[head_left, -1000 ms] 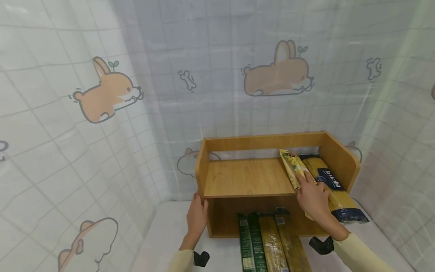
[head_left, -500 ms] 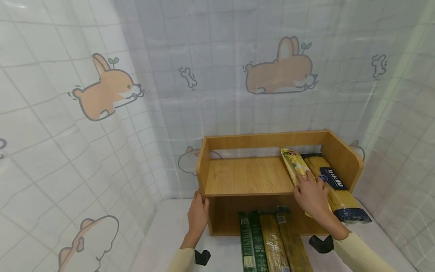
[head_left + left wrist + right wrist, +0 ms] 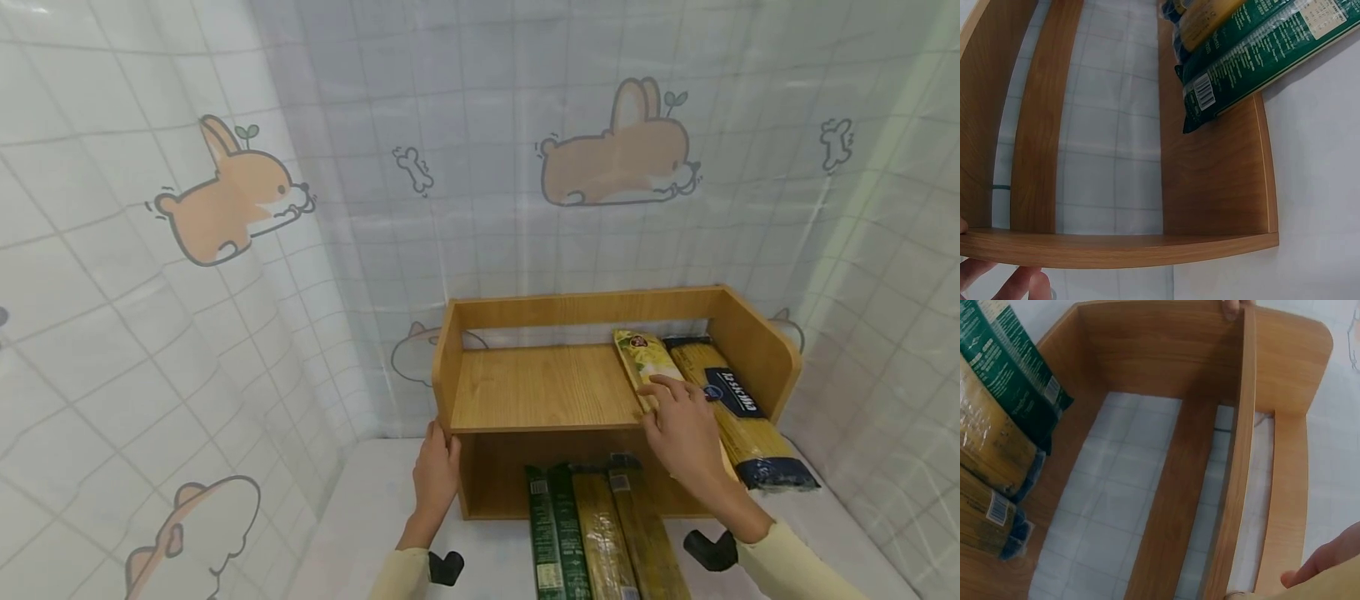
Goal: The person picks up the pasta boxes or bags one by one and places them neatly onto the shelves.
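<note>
A two-tier wooden shelf (image 3: 540, 387) stands against the curtain. My left hand (image 3: 435, 475) grips its left side panel, and in the left wrist view the fingertips (image 3: 1019, 284) show beyond the panel's edge. My right hand (image 3: 682, 433) is over the front part of a yellow printed packet (image 3: 643, 354) on the upper board, fingers loosely bent; whether they touch it is unclear. Right of it lies a spaghetti pack (image 3: 757, 442) with a dark blue label, its front end overhanging the board.
On the lower level, two green pasta packs (image 3: 546, 533) and two clear pasta packs (image 3: 603, 533) lie side by side, jutting forward over the white tabletop (image 3: 491, 567). Patterned curtains (image 3: 480, 242) enclose the back and sides.
My right hand's fingers have lifted and bent above the yellow packet, whose far end now lies flatter and slightly further left. The left hand keeps its grip on the shelf's side panel.
</note>
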A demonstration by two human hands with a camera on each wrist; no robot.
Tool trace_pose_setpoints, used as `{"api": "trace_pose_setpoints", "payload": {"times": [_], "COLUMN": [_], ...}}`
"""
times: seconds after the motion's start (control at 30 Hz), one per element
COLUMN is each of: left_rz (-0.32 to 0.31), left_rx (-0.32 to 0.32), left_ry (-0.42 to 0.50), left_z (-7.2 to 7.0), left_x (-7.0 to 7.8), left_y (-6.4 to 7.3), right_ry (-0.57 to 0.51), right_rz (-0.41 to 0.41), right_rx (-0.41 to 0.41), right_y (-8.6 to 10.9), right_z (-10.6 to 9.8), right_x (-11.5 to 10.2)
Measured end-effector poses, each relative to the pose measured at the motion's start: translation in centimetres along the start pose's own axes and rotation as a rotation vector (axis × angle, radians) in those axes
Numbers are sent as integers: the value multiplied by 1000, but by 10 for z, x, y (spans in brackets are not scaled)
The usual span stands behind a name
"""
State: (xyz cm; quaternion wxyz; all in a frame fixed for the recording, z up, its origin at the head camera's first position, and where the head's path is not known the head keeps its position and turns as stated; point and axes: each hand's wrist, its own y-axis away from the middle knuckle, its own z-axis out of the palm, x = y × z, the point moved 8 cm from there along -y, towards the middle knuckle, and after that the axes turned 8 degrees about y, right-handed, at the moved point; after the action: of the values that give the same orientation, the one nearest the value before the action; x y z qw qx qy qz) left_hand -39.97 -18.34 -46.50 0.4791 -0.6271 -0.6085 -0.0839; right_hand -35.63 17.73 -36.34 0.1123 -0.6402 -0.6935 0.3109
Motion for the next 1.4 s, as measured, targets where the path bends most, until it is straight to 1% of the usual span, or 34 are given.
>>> {"api": "trace_pose_setpoints", "payload": {"times": [0.03,0.1,0.2,0.43,0.6,0.77,0.9,0.97,1.03,1.1,1.23,1.4], "left_rz": [3,8,9,-5,-2,9,26,27,20,15,15,23], "left_rx": [3,8,8,1,6,19,29,29,26,24,24,40], "left_ry": [1,-1,0,3,-1,-1,6,6,0,-4,-14,-19], "left_z": [0,-1,0,0,0,-1,-1,0,0,0,1,0], "left_x": [0,0,1,1,1,1,2,1,0,-1,-1,0], "left_y": [0,0,0,1,1,1,1,1,1,1,2,1], "right_ry": [7,24,50,72,45,28,7,13,34,67,172,323], "right_rz": [-28,-75,-116,-130,-173,-261,-276,-290,-318,-354,-411,-511], "right_rx": [25,50,55,15,6,-39,-113,-156,-188,-196,-176,-128], "right_y": [1,4,6,8,9,13,18,20,23,26,32,41], "right_z": [-1,-2,-1,-2,-3,0,8,12,16,18,21,26], "right_x": [-4,-10,-16,-21,-28,-40,-45,-47,-50,-54,-59,-67]}}
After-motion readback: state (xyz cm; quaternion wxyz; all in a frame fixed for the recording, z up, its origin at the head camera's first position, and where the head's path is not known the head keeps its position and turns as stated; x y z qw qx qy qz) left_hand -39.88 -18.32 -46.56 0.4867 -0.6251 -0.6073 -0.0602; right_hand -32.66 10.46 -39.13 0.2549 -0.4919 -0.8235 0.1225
